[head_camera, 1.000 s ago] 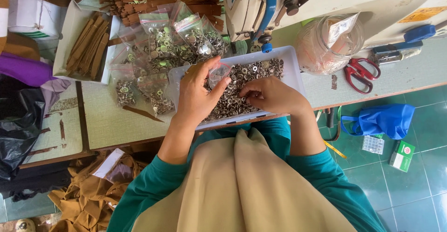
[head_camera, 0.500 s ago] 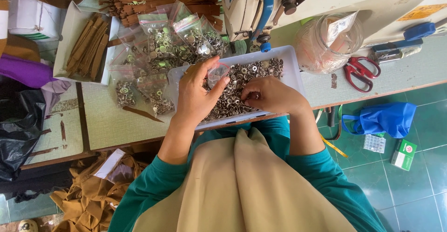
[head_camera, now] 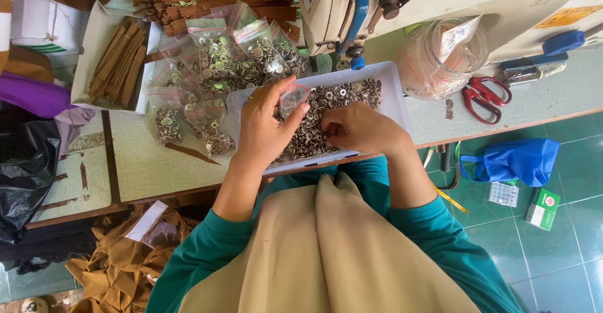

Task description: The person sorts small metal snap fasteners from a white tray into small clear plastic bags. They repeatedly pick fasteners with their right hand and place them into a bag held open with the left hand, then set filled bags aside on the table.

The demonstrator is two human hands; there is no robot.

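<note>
Now over the white tray (head_camera: pixel 394 93), both hands low and busy. Left hand (head_camera: pixel 267 131) raised a little above the heap, wrist bent back, thumb and forefinger pinched together on a small clear bag (head_camera: pixel 293 97), mouth of the bag held up near the tray's middle. Grip clamped on the bag's edge, other fingers curled beneath. Right hand (head_camera: pixel 361 127) flat and knuckles-up beside it, fingertips tucked down into the metal snap buttons (head_camera: pixel 342 94), touching them; whether that grip is pinched on a button or loose, cannot tell, tips hidden under the hand. Forearms angled in from teal sleeves, elbows wide, meeting over the tray's near edge.

Tray sitting on the bench (head_camera: pixel 157 162) at its front lip, buttons spread thick across it. Just left of the tray, a cluster of filled clear packets (head_camera: pixel 217 74) of buttons, some overlapping the tray's corner. Further left, a white box of brown strips (head_camera: pixel 113 68). Behind the tray, a sewing machine (head_camera: pixel 352 5). To the right, a clear plastic jar (head_camera: pixel 443 55), then red-handled scissors (head_camera: pixel 483 96) lying flat on the bench. Down on the green floor, a blue bag (head_camera: pixel 515 161).
</note>
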